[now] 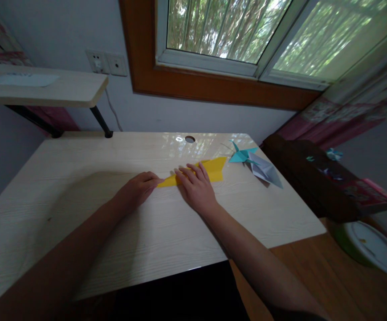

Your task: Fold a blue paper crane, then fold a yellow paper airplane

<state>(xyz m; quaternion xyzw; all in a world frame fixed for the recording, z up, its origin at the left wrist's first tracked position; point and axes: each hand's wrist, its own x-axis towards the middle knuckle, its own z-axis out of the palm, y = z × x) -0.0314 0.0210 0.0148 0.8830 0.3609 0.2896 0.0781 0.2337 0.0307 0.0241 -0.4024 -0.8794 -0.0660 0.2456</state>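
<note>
A folded sheet of yellow paper (216, 168) lies on the pale wood-grain desk (89, 156), long and narrow, with its pointed end to the left and its wider end to the right. My left hand (137, 189) pinches the narrow left tip between thumb and fingers. Across the middle of the paper rests my right hand (196, 187), fingers stretched out and pressing it flat against the desk. The palm hides part of the folds. To the right of the paper sit a folded teal paper figure (242, 155) and a folded grey-white paper boat-like shape (265, 168).
A raised shelf (93, 91) on black legs stands at the back left with a white sheet on it. Near the back edge is a round cable hole (189, 139). Beyond the desk's right edge are a dark brown cabinet (300, 178) and a round white-topped bin (376, 247).
</note>
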